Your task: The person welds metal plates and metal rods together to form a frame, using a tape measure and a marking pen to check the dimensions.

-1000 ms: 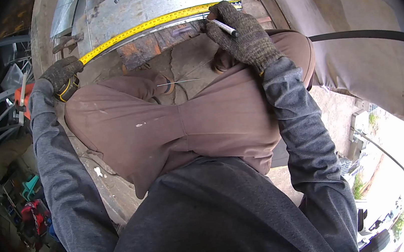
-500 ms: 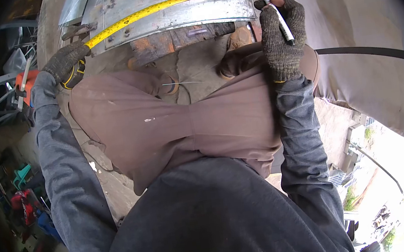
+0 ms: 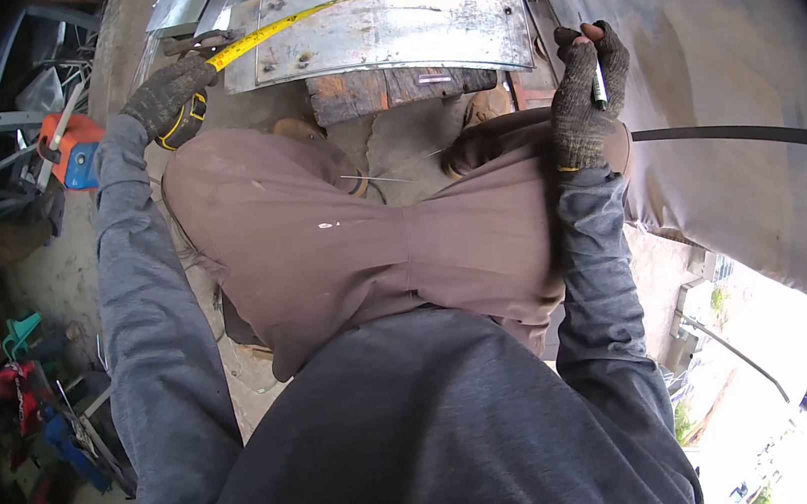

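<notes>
My left hand (image 3: 171, 94), in a dark knitted glove, is closed around a tape measure. The case shows below the fingers, and the yellow blade (image 3: 295, 25) runs out to the right over a metal sheet (image 3: 377, 39). The blade's far end lies near the sheet's right edge. My right hand (image 3: 582, 99), gloved with bare fingertips, is closed on a white marker (image 3: 599, 87) just right of the sheet. Under the sheet's near edge sits a worn wooden block (image 3: 354, 97).
More metal sheets (image 3: 181, 2) lie at the upper left. An orange and blue tool (image 3: 74, 156) stands on the floor to my left. A large grey-brown cloth (image 3: 700, 44) hangs on the right, with a dark strap (image 3: 741, 132) across it. Several tools lie at lower left.
The view has shifted, so the sheet and tape sit lower and further right. My right hand has turned the marker more upright and moved slightly away from the sheet's edge.
</notes>
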A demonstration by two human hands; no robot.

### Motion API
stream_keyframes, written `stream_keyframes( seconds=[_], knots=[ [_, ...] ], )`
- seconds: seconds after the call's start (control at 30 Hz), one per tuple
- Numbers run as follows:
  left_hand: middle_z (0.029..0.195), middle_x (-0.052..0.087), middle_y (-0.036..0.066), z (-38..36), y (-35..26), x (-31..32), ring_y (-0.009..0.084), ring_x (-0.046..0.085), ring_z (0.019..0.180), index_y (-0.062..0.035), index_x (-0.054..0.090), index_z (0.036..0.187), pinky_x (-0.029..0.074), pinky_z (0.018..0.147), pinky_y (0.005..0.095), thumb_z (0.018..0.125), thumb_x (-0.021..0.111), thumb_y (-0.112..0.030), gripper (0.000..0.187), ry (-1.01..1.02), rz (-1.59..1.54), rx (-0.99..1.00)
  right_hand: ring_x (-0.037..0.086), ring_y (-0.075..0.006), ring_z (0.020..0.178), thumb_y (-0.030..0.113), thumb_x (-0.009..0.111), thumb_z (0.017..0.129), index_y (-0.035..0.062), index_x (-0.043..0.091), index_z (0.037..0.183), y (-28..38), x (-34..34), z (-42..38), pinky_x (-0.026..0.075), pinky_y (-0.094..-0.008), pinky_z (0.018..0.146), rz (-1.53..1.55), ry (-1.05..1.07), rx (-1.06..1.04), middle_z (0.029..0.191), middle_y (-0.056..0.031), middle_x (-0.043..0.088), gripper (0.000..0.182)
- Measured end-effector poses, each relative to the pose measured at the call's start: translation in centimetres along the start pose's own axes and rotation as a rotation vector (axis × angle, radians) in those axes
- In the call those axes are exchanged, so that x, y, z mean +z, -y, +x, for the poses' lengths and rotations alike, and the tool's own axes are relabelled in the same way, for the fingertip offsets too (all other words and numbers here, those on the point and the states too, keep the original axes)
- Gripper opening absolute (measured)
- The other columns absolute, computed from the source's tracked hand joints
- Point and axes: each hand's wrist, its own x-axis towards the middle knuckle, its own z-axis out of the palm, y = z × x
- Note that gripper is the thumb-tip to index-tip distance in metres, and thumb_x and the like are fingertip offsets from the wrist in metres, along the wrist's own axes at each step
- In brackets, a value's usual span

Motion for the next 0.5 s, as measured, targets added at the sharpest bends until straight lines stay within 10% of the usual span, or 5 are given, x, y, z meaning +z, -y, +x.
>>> stream_keyframes(
  seconds=[0.07,0.1,0.13,0.2,0.5],
  knots=[
    [0.077,0.060,-0.001,-0.1,-3.0,-0.4,0.0051,0.054,0.060,-0.0070,0.068,0.106,0.043,0.052,0.0232,0.096,0.066,-0.031,0.026,-0.152,-0.647,-0.684,0.062,-0.0145,0.091,0.018,0.055,0.102,0.0011,0.055,0.123,0.4,0.4,0.2,0.050,-0.0289,0.084,-0.032,0.024,-0.033,0.105,-0.0078,0.064,0.027],
    [0.120,0.066,0.003,-0.8,-1.4,-0.9,0.0128,0.060,0.101,-0.0128,0.069,0.123,0.046,0.093,0.0277,0.097,0.060,-0.034,0.034,-0.030,-0.644,-0.791,0.062,-0.0152,0.093,0.019,0.053,0.103,0.0008,0.056,0.123,0.6,0.5,0.3,0.050,-0.0292,0.085,-0.074,0.047,-0.062,0.105,-0.0077,0.064,0.027],
    [0.120,0.066,0.003,-1.0,-1.3,-0.6,0.0128,0.060,0.101,-0.0128,0.069,0.123,0.046,0.093,0.0277,0.097,0.060,-0.034,0.034,-0.037,-0.637,-0.793,0.062,-0.0152,0.093,0.019,0.053,0.103,0.0008,0.056,0.123,1.0,0.4,0.2,0.050,-0.0292,0.085,-0.065,0.046,-0.065,0.105,-0.0077,0.064,0.027],
    [0.071,0.054,-0.004,-2.1,-1.0,0.4,0.0043,0.049,0.052,-0.0090,0.065,0.100,0.038,0.045,0.0229,0.094,0.069,-0.026,0.019,-0.258,-0.746,-0.710,0.062,-0.0168,0.098,0.020,0.052,0.104,-0.0003,0.056,0.123,2.2,1.0,-0.1,0.050,-0.0308,0.088,-0.073,0.072,0.086,0.107,-0.0088,0.063,0.028],
    [0.078,0.059,-0.002,-2.2,-4.2,-0.5,0.0070,0.055,0.063,-0.0087,0.064,0.098,0.045,0.056,0.0237,0.094,0.069,-0.023,0.015,-0.352,-0.587,-0.676,0.065,-0.0152,0.093,0.022,0.054,0.105,-0.0006,0.058,0.125,2.3,1.9,-0.5,0.052,-0.0304,0.088,-0.008,0.234,0.143,0.102,-0.0098,0.068,0.031]
  ],
)
